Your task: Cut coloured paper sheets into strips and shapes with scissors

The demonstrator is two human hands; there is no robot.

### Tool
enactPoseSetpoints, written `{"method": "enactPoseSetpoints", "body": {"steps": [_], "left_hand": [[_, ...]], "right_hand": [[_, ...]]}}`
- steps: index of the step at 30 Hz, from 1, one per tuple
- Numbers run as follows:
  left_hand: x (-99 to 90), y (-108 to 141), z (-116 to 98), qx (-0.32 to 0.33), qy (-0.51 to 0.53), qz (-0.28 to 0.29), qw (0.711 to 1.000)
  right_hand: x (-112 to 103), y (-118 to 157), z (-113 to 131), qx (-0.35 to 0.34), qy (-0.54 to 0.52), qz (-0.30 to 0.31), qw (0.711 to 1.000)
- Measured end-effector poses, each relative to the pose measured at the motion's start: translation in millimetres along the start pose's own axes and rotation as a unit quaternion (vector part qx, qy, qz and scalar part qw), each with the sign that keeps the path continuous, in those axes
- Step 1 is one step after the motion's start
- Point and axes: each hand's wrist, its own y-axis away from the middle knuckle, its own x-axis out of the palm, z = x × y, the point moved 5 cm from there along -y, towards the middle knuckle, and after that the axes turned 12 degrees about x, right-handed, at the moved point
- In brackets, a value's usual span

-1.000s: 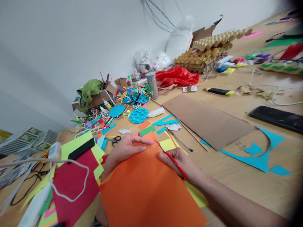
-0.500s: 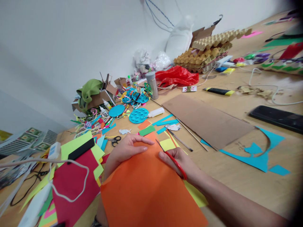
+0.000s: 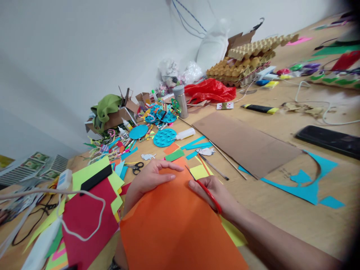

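Observation:
A large sheet of orange paper (image 3: 180, 228) spreads in front of me, its near part toward my body. My left hand (image 3: 153, 176) grips its far edge from the left, fingers bent over the top. In my right hand (image 3: 215, 193) are scissors with red handles (image 3: 209, 195), at the sheet's right edge. Their dark blades point up and left, toward my left fingertips, and lie against the paper. Beyond the hands are a green paper strip (image 3: 174, 155), yellow paper (image 3: 198, 171) and a fish cutout (image 3: 206, 151).
Brown cardboard (image 3: 244, 142) and blue paper scraps (image 3: 305, 187) lie to the right, near a black phone (image 3: 332, 140). Red paper (image 3: 87, 221) and a white cable (image 3: 102, 213) are at left. Black-handled scissors (image 3: 137, 168), a metal bottle (image 3: 180, 101) and egg trays (image 3: 242, 67) stand farther back.
Both hands and the scissors keep almost the same place. The orange sheet's near part has shifted very slightly. A small brownish shape has come in at the left edge.

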Motion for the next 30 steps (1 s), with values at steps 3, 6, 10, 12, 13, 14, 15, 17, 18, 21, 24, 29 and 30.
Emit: {"method": "enactPoseSetpoints", "body": {"steps": [3, 6, 10, 12, 13, 14, 15, 17, 18, 21, 24, 29, 30], "left_hand": [[1.1, 0.2, 0.8, -0.005, 0.009, 0.003, 1.000], [2.3, 0.0, 1.6, -0.014, 0.014, 0.010, 1.000], [2.8, -0.9, 1.2, -0.014, 0.007, 0.014, 1.000], [2.9, -1.2, 1.4, -0.017, 0.009, 0.014, 1.000], [3.0, -1.4, 1.3, -0.017, 0.011, 0.015, 1.000], [3.4, -1.6, 1.1, -0.016, 0.014, 0.017, 1.000], [3.8, -1.7, 0.8, -0.016, 0.018, 0.019, 1.000], [4.4, -1.7, 0.4, -0.020, 0.025, 0.018, 0.999], [4.6, -1.7, 0.4, -0.023, 0.028, 0.017, 0.999], [5.5, -1.4, 0.8, -0.029, 0.035, 0.014, 0.999], [7.3, -1.5, 1.8, -0.026, 0.040, 0.024, 0.999], [9.7, -1.6, 4.1, -0.026, 0.063, 0.044, 0.997], [9.7, -1.6, 4.3, -0.027, 0.066, 0.044, 0.997]], "right_hand": [[1.2, 2.8, 2.6, -0.004, -0.005, -0.003, 1.000], [0.7, 3.6, 3.8, -0.010, -0.013, -0.007, 1.000], [-1.2, 1.1, 2.0, -0.014, -0.007, -0.002, 1.000], [-1.0, -0.4, 0.2, -0.011, -0.002, 0.008, 1.000], [-0.8, -1.0, -0.7, -0.009, -0.002, 0.011, 1.000], [-0.5, -1.5, -1.4, -0.008, -0.003, 0.014, 1.000], [-0.1, -1.8, -2.0, -0.007, -0.005, 0.015, 1.000], [0.6, -2.1, -2.6, -0.007, -0.004, 0.015, 1.000], [0.9, -2.1, -2.5, -0.008, -0.002, 0.013, 1.000], [1.3, -1.0, -0.6, -0.010, -0.004, 0.014, 1.000], [-0.3, 0.8, 2.1, -0.010, -0.001, 0.003, 1.000], [-1.8, 2.8, 4.6, -0.006, 0.016, -0.017, 1.000], [-1.6, 2.9, 4.7, -0.008, 0.012, -0.018, 1.000]]}}
